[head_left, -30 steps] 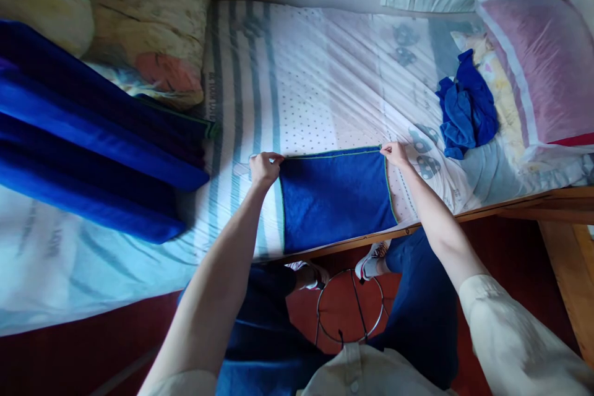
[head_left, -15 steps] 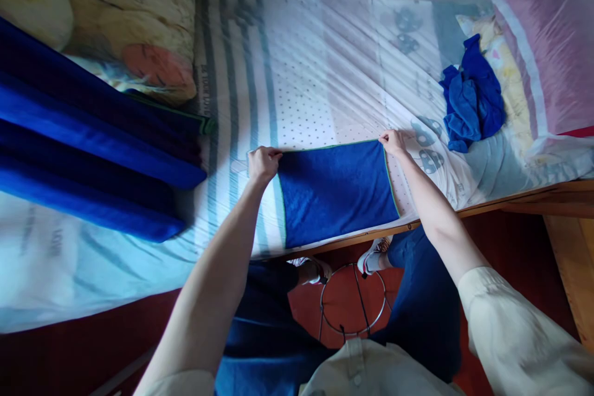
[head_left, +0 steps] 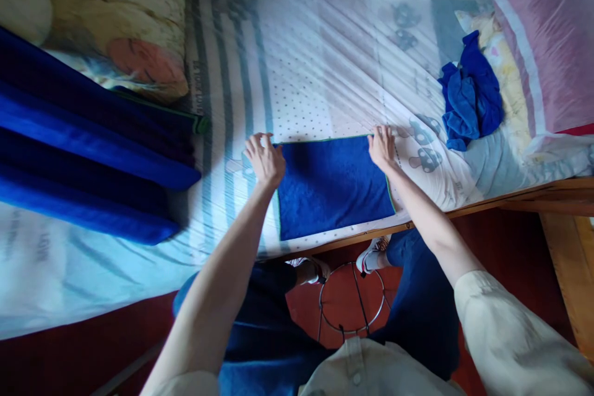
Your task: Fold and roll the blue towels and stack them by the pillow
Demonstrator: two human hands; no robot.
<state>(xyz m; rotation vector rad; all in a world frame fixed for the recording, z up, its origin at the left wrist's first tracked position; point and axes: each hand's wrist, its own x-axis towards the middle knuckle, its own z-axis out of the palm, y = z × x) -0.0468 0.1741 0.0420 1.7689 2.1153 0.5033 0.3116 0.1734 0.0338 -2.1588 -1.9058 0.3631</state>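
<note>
A folded blue towel (head_left: 334, 189) with a green edge lies flat on the patterned bed sheet (head_left: 315, 68), close to the bed's near edge. My left hand (head_left: 265, 158) rests on the towel's far left corner with its fingers loosely spread. My right hand (head_left: 381, 147) lies flat on the far right corner, fingers stretched out. Neither hand grips the cloth.
A stack of folded dark blue towels (head_left: 88, 148) lies at the left, beside a yellowish pillow (head_left: 116, 18). A crumpled blue cloth (head_left: 471, 96) sits at the right against a pink pillow (head_left: 542, 43). The wooden bed rail (head_left: 520, 198) runs below; a wire ring (head_left: 352, 297) lies on the red floor.
Both hands let go of the towel's far corners, which they had pinched, and now lie open on top of it. The towel has settled flat.
</note>
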